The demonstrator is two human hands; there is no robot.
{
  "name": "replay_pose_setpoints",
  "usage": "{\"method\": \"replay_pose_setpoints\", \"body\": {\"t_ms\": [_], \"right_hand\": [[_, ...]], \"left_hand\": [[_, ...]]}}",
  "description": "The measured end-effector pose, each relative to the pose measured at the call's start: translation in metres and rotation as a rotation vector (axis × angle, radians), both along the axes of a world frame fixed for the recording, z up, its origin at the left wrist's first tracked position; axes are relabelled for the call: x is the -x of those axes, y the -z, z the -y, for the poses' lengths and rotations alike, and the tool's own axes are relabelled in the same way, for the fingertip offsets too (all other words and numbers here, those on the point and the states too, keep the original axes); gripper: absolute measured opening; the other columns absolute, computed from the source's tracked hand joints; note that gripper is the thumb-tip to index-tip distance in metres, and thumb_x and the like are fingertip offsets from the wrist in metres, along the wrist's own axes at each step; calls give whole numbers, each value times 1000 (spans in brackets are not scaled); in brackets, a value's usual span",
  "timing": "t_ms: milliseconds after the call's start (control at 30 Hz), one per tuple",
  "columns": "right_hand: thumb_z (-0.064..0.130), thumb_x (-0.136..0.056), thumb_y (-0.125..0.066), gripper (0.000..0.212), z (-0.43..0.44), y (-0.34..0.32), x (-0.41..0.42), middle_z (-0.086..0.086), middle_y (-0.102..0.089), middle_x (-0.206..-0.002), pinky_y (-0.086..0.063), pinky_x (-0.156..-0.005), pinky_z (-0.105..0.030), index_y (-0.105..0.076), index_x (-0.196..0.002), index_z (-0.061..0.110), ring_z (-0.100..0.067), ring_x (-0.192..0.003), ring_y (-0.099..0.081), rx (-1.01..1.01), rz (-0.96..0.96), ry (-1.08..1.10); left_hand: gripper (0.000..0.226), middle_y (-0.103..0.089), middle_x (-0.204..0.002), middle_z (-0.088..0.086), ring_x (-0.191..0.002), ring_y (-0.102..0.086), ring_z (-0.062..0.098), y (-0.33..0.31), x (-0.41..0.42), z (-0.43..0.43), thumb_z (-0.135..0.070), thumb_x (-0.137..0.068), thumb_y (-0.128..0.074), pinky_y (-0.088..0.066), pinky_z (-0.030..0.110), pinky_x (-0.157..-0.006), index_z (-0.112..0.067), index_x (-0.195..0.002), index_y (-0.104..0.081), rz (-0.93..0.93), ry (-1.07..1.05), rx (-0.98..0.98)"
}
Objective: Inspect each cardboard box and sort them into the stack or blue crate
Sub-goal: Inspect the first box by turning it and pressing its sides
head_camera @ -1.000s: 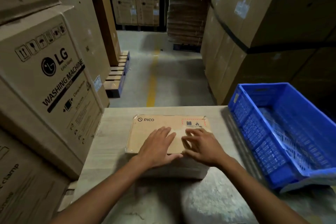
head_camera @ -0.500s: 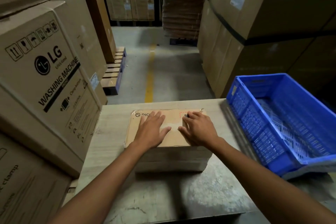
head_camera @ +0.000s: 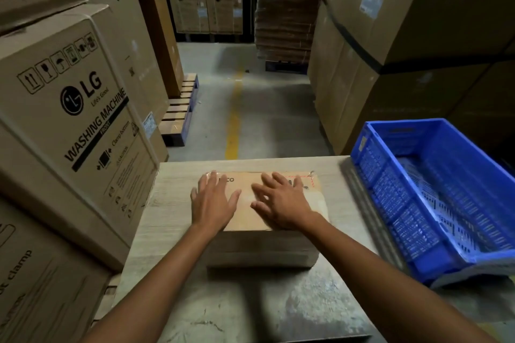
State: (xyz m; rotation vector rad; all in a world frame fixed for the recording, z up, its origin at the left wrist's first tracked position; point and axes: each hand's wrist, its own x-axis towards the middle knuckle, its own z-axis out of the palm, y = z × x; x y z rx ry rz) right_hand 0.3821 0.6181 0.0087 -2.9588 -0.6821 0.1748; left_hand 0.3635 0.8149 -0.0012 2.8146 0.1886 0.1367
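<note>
The top cardboard box of a short stack at mid-tabletop is pressed flat under the released left hand and right hand, inspection seemingly underway, a grip at its edges being needed before the empty blue crate, right, can be reached.

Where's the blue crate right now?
In the head view the blue crate sits at the right edge of the table, right of the stack of boxes under both hands.
</note>
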Motion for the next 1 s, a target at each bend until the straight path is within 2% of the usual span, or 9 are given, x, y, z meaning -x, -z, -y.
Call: {"method": "replay_pose_setpoints", "body": {"t_ms": [67,167,267,333,433,533,700,867,1000], "right_hand": [[70,-98,-19,66,17,7,6,-6,-7,-169,-3,-115,-74,-20,-156,39,-35,-155,-3,-31,18,198],[79,-92,-20,76,39,15,12,-13,5,-169,-9,-113,-74,-11,-157,39,-46,-152,2,-92,-14,454],[81,-89,-35,83,41,16,16,-17,2,-168,-35,-109,-65,-17,-156,34,-53,-144,-25,-187,-33,606],[75,-91,-43,76,42,18,22,-18,-12,-166,-47,-102,-56,-29,-151,30,-47,-132,-46,-265,11,658],[69,-91,-48,57,46,23,35,-19,-37,-152,-52,-93,-52,-44,-131,28,-41,-113,-59,-327,150,650],[64,-87,-58,52,50,22,47,-15,-50,-134,-54,-86,-51,-50,-123,27,-35,-101,-61,-429,283,609],[45,-77,-83,86,62,29,62,-18,-36,-139,-54,-90,-42,-43,-150,24,-33,-116,-54,-617,435,554],[35,-72,-89,69,65,67,94,-10,-32,-127,-60,-78,-36,-55,-130,23,-24,-100,-51,-678,383,536],[28,-69,-92,66,64,96,127,-4,-29,-119,-52,-76,-27,-49,-119,25,-18,-95,-46,-704,279,561]], "left_hand": [[87,-29,-159,15,-142,-33,38,-3,0,-7,-68,-88,-56,-39,53,-106,-25,-157,-24,-77,-186,207],[108,-49,-147,14,-130,-49,39,-4,-4,-15,-73,-77,-65,-45,47,-97,-27,-159,-12,-188,-263,404],[109,-54,-144,10,-128,-52,38,-2,0,-19,-74,-75,-67,-45,46,-98,-30,-159,-12,-171,-263,450],[107,-53,-145,9,-128,-52,37,1,7,-21,-71,-78,-67,-45,46,-99,-33,-159,-10,-143,-239,472],[100,-52,-146,8,-128,-52,34,3,19,-26,-65,-84,-66,-45,45,-100,-41,-158,-4,-116,-168,505],[91,-55,-140,8,-125,-53,32,1,29,-26,-60,-84,-68,-45,42,-98,-43,-156,-16,-49,-119,519],[79,-56,-126,3,-109,-58,24,4,46,-21,-39,-72,-87,-49,38,-87,-43,-128,-32,138,-81,654],[78,-51,-127,0,-107,-57,24,49,73,-23,-25,-67,-92,-52,40,-86,-34,-117,-32,137,-105,684],[77,-51,-117,0,-106,-56,26,82,101,-26,-16,-64,-94,-50,39,-86,-28,-112,-35,117,-147,676]]}}
